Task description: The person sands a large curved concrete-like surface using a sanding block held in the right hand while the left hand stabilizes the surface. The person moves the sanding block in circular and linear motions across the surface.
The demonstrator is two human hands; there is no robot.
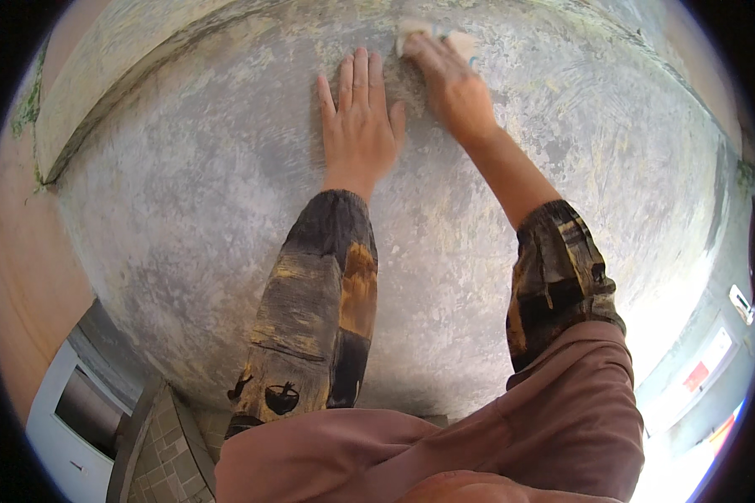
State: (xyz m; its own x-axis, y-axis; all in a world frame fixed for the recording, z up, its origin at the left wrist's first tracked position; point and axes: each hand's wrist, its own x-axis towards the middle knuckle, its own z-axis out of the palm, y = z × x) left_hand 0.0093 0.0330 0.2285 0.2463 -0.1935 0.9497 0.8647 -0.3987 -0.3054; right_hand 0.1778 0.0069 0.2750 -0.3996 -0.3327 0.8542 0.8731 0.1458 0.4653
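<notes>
Sandpaper [432, 35], a pale folded piece with a bluish edge, sits far up the grey wall [184, 193], pinned under the fingertips of your right hand [451, 88]. That hand presses down on it with the fingers together; only the far corners of the sheet show past them. Just to its left, nearly touching, your left hand [356, 126] lies flat on the mottled plaster, palm down, fingers straight and slightly apart, holding nothing. Both forearms reach away from you in dark sleeves [315, 310] patched with ochre. Further out, the wall's surface is blotchy grey and cream. At the far left a raised ledge [109, 75] runs diagonally. Near you, at the lower left, there is a strip of small grey tiles [164, 453] beside a white-framed opening [67, 402].
</notes>
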